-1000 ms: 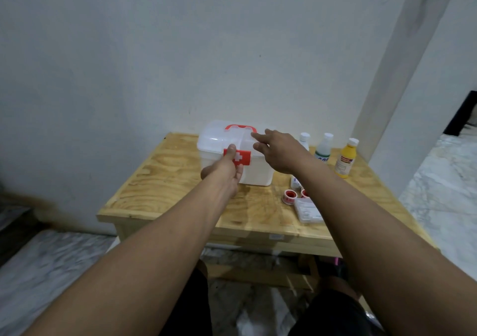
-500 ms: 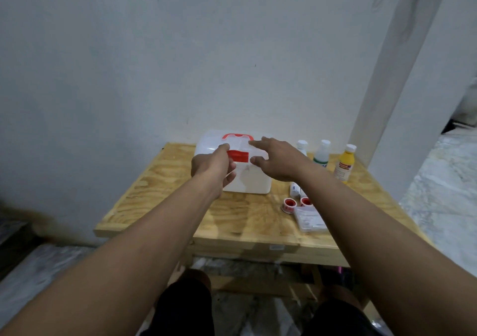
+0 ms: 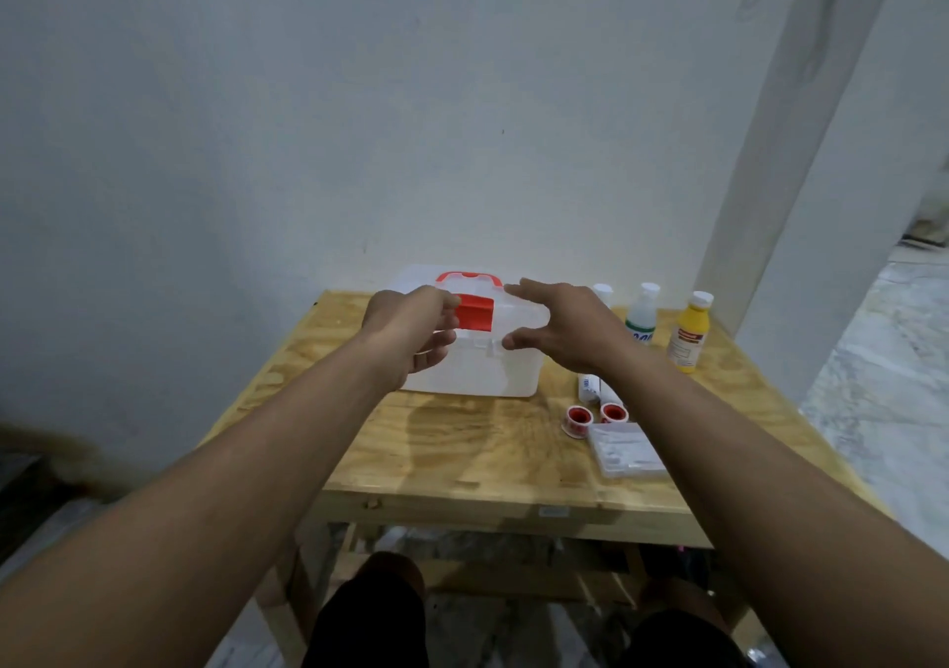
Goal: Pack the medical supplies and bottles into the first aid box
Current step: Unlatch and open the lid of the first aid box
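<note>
The white translucent first aid box [image 3: 477,375] stands at the back of the wooden table [image 3: 462,452], its red latch [image 3: 477,312] flipped up under the red handle [image 3: 468,276]. My left hand [image 3: 405,328] pinches the lid's front edge just left of the latch. My right hand [image 3: 570,328] is spread over the lid's right part, fingers above and thumb near the rim. To the right stand a yellow bottle [image 3: 690,333], a clear bottle [image 3: 642,316] and a white-capped bottle [image 3: 602,291], which is mostly hidden by my right hand. Two red tape rolls [image 3: 577,418], a white tube [image 3: 588,387] and a flat packet [image 3: 624,449] lie nearer.
A white wall rises directly behind the table, and a white pillar [image 3: 780,154] stands at the right. Bare wood lies in front of the box. My knees [image 3: 390,580] show below the table's front edge.
The red latch has swung from the box front up onto the lid. My left hand rose from the latch to the lid's edge. My right hand spread open over the lid.
</note>
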`<control>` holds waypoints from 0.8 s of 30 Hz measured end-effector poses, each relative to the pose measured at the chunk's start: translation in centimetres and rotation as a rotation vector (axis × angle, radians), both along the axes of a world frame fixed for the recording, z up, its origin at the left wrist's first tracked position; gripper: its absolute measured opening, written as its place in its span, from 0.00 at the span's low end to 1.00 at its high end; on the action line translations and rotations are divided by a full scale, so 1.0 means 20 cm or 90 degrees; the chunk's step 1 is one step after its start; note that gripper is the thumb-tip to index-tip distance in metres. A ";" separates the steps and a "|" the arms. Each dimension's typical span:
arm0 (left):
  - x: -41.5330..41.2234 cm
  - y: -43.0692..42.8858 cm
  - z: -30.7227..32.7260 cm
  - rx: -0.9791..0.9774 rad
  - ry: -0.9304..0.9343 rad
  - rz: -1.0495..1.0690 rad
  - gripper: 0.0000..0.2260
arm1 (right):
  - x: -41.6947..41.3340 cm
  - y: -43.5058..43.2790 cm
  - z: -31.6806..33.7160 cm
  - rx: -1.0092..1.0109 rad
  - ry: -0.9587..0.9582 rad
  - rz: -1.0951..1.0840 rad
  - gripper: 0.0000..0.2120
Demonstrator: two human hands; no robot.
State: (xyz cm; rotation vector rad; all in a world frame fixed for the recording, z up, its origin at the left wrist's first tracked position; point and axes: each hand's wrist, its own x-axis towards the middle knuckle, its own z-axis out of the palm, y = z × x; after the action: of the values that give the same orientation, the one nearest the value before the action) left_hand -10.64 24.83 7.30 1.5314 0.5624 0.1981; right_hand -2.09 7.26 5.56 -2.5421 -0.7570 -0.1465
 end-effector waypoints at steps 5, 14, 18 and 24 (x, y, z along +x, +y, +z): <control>0.01 0.03 -0.01 0.072 -0.006 -0.013 0.08 | 0.01 -0.01 0.02 0.020 0.006 -0.001 0.34; 0.04 0.08 -0.03 0.504 -0.052 0.098 0.16 | 0.03 -0.02 0.06 0.081 -0.017 0.009 0.31; 0.06 0.13 -0.06 0.611 -0.122 0.164 0.21 | 0.04 -0.02 0.09 0.101 -0.044 0.015 0.29; 0.14 0.24 -0.06 0.493 -0.173 0.107 0.30 | 0.10 0.02 0.15 0.114 -0.067 0.016 0.26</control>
State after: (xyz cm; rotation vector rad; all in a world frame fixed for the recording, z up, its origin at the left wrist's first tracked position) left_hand -7.86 29.69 6.02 2.1520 0.4109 0.8147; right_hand -0.15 7.59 8.64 -2.3691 -0.7799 -0.3271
